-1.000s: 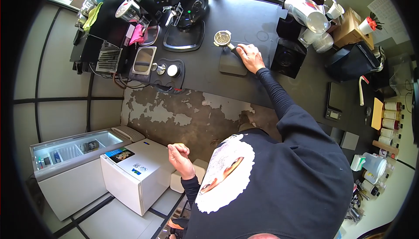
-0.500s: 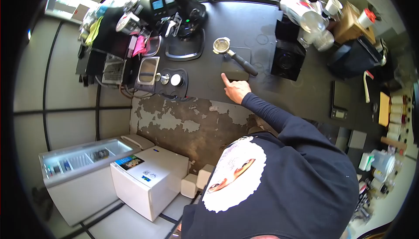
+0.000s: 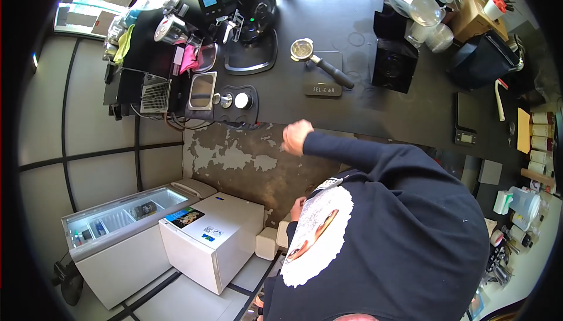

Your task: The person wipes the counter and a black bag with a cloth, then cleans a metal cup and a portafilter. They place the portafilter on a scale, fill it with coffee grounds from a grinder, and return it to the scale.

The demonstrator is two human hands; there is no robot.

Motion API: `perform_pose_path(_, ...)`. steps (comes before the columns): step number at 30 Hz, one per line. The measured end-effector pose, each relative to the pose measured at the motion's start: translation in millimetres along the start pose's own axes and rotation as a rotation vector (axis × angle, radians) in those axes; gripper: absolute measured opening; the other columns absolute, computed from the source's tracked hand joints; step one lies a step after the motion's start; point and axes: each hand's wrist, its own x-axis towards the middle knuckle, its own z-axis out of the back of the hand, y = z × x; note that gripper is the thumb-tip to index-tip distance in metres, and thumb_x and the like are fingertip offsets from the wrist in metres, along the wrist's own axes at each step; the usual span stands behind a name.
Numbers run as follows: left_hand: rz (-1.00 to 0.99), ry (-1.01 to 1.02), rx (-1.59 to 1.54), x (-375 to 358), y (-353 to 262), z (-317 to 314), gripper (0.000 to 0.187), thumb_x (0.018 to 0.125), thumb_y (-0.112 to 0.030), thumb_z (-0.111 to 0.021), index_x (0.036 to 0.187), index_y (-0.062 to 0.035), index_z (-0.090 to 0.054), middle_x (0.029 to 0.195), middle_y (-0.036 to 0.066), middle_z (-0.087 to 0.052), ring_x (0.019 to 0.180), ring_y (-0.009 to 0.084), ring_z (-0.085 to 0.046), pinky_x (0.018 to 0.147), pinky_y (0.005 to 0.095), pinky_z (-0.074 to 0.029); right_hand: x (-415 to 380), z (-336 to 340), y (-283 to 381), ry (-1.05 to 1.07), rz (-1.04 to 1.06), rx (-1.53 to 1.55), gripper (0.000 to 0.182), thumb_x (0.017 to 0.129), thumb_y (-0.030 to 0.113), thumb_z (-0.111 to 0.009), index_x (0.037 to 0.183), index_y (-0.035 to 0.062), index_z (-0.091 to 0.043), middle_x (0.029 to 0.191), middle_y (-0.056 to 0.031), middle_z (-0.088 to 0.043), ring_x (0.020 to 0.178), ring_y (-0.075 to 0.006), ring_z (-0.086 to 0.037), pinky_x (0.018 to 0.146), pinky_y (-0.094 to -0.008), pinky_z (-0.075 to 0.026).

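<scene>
A portafilter (image 3: 319, 61) lies on the black counter (image 3: 375, 101), its long axis running on a diagonal: the metal basket end points up and to the left, toward the coffee machine (image 3: 243, 13), while the dark handle slants down and to the right, its tip near a black box-shaped appliance (image 3: 394, 63). The handle crosses a dark tamping mat (image 3: 324, 80) with pale lettering on its near edge. No hand is on the portafilter. The person's right hand (image 3: 296, 136) hangs in the air in front of the counter's near edge, well apart from the portafilter, curled into a loose fist and holding nothing that can be made out; the arm, in a long dark sleeve (image 3: 352, 151), is bent and stretches across from the right, the forearm nearly level. The left hand (image 3: 297, 208) shows only as a sliver low beside the person's body, and whether it is spread or closed cannot be told. To the left of the mat, two round tampers (image 3: 234, 100) sit in a holder beside a steel knock box (image 3: 202, 90). On the floor below stand a white chest freezer (image 3: 211, 239) and a glass-topped freezer (image 3: 117, 215).
</scene>
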Motion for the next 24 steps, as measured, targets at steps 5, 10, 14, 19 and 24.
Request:
perform_pose_path(5, 0.160, 0.109, -0.334, 22, 59, -7, 0.009, 0.086, -0.009, -0.074, 0.090, -0.0021, -0.071, 0.077, 0.007, -0.072, 0.070, 0.0124, -0.065, 0.069, 0.0272, -0.053, -45, -77, -7, 0.450, 0.488, 0.254, 0.033, 0.088, 0.037, -0.064, 0.106, 0.0098, -0.069, 0.097, -0.0147, -0.072, 0.092, -0.0345, -0.069, 0.081, -0.0441, -0.055)
perform_pose_path(10, 0.273, 0.070, -0.117, -11, 40, 29, 0.058, 0.095, -0.049, -0.056, 0.071, 0.0038, -0.062, 0.060, 0.018, -0.056, 0.056, 0.0197, -0.051, 0.060, 0.0409, -0.044, -75, -43, -16, 0.351, 0.199, 0.762, 0.055, 0.098, 0.052, -0.048, 0.091, 0.0047, -0.074, 0.085, -0.0136, -0.073, 0.087, -0.0314, -0.069, 0.083, -0.0388, -0.053)
perform_pose_path(14, 0.211, 0.149, 0.095, -13, 97, 43, 0.057, 0.096, -0.048, -0.054, 0.080, 0.0067, -0.062, 0.071, 0.028, -0.058, 0.062, 0.0401, -0.058, 0.062, 0.0448, -0.047, -66, -8, -19, 0.294, 0.119, 0.671, 0.066, 0.100, 0.059, -0.037, 0.086, 0.0061, -0.074, 0.082, -0.0173, -0.070, 0.082, -0.0340, -0.068, 0.082, -0.0419, -0.052)
perform_pose_path(19, 0.093, 0.307, 0.196, 0, 164, 74, 0.051, 0.097, -0.043, -0.051, 0.096, 0.0074, -0.059, 0.079, 0.027, -0.063, 0.068, 0.0390, -0.063, 0.067, 0.0436, -0.050, -32, 16, 15, -0.049, 0.109, 0.845, 0.059, 0.099, 0.054, -0.046, 0.079, 0.0044, -0.071, 0.069, -0.0073, -0.066, 0.065, -0.0170, -0.061, 0.066, -0.0320, -0.049)
perform_pose_path(24, -0.071, 0.331, 0.135, 60, 212, 125, 0.050, 0.098, -0.039, -0.048, 0.112, 0.0080, -0.056, 0.087, 0.026, -0.067, 0.074, 0.0379, -0.067, 0.071, 0.0424, -0.053, 19, -34, 92, -0.529, 0.229, 1.094, 0.045, 0.098, 0.043, -0.053, 0.077, 0.0056, -0.068, 0.065, -0.0096, -0.064, 0.066, -0.0224, -0.065, 0.068, -0.0370, -0.052)
